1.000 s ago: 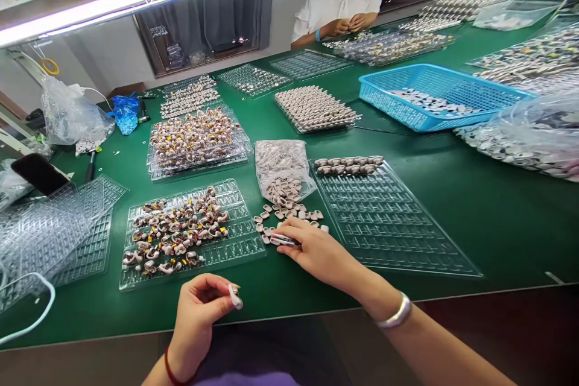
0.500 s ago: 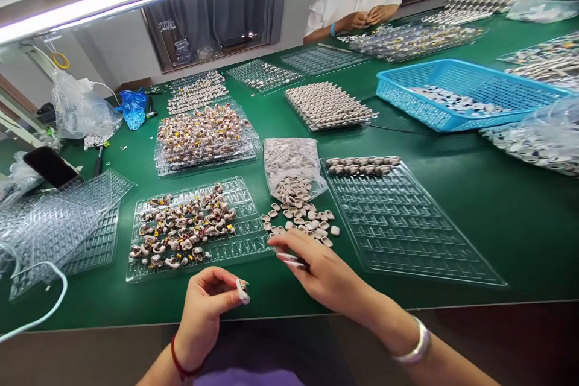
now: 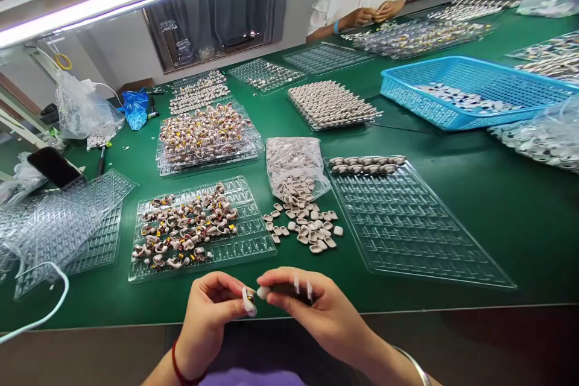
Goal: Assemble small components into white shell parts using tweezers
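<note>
In front of my body, my left hand (image 3: 212,301) pinches a small white curved earphone part (image 3: 248,301) with something dark and gold on its inner side. Facing it, my right hand (image 3: 312,301) grips a small beige oval shell (image 3: 263,292) between thumb and forefinger. The two pieces are very close; I cannot tell whether they touch. Beyond my right hand lie loose beige shells (image 3: 314,232), spilled from an open clear bag (image 3: 294,160). To the left, a clear blister tray (image 3: 244,247) carries curved earphone parts (image 3: 181,226) with yellow and red bits.
On the right lies a clear tray (image 3: 420,235) with shell rows at its far end. Behind are stacked earphone trays (image 3: 205,136), a beige-filled tray (image 3: 332,102) and a blue basket (image 3: 452,117). A phone (image 3: 54,166) and several blank trays lie left. Another person (image 3: 362,6) sits across.
My right hand has come back from the loose shells toward my left hand, now with a beige shell in its fingers. My left hand stays almost in place with the earphone part.
</note>
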A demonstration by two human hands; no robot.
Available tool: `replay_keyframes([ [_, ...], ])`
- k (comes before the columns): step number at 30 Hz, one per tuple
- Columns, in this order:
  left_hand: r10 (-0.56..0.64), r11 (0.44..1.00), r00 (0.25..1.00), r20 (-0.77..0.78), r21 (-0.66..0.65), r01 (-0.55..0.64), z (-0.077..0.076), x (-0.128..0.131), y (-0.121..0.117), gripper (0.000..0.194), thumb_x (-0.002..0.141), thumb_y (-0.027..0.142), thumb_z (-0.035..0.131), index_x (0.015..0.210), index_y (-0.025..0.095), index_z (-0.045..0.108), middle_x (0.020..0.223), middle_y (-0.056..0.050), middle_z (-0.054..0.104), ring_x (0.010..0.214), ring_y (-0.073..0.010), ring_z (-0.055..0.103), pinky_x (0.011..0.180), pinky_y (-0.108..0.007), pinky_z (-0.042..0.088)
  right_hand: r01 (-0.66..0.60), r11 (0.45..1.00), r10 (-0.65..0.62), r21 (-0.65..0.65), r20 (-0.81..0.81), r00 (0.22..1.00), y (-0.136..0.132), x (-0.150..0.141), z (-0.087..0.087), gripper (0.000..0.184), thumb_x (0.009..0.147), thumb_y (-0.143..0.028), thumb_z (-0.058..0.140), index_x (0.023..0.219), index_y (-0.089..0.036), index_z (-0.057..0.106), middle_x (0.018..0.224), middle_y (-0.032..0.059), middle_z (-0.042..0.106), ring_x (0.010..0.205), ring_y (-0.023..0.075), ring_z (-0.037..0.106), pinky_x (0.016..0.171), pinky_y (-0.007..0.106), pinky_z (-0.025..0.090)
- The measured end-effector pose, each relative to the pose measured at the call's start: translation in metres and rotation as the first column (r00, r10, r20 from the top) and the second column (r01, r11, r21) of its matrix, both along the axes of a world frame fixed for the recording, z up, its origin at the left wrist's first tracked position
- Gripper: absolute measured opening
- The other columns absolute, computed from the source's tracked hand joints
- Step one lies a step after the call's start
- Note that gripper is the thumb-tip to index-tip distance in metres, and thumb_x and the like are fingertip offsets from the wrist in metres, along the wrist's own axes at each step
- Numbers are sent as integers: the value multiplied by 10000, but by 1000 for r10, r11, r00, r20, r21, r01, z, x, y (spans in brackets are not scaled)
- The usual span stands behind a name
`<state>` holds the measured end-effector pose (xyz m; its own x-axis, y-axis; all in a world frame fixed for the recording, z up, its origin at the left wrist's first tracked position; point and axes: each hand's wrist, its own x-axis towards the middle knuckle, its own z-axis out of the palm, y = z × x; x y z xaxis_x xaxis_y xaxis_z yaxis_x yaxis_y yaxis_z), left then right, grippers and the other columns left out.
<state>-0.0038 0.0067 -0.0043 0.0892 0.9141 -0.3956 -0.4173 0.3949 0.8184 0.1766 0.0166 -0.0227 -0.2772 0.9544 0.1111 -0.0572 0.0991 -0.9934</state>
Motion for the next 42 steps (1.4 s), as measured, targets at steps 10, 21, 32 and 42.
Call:
replay_keyframes([
  [10, -17, 1000, 1000, 24, -9, 17, 3, 4, -1, 212, 451, 122, 920, 570, 158, 748, 603, -13, 758, 538, -111, 652, 545, -182, 521, -15, 992, 10, 126, 42, 999, -4, -4, 9, 164, 884, -331, 636, 852, -181, 694, 733, 24, 680, 651, 149, 635, 600, 236, 524],
  [21, -40, 993, 996, -79, 108, 48, -1, 1, -8, 148, 613, 159, 867, 744, 167, 799, 743, -41, 784, 697, -160, 705, 689, -223, 551, 129, 985, -125, 111, -47, 991, -15, -16, -4, 109, 919, -279, 569, 877, -217, 648, 743, 5, 614, 656, 150, 591, 607, 229, 490],
  [32, 108, 971, 992, -61, 219, -92, -13, 11, -18, 152, 606, 173, 878, 733, 221, 808, 727, -8, 789, 689, -132, 706, 676, -174, 557, 178, 984, -176, -8, -195, 965, -23, -30, -1, 132, 905, -323, 610, 838, -224, 664, 727, -1, 582, 654, 137, 573, 601, 200, 488],
  [42, 153, 966, 987, -51, 219, -138, -13, 13, -22, 159, 595, 174, 884, 728, 222, 810, 706, -21, 793, 659, -137, 716, 660, -179, 570, 250, 967, -250, -37, -294, 923, -28, -41, -3, 121, 891, -323, 641, 814, -245, 693, 735, -5, 567, 647, 121, 571, 590, 178, 488],
])
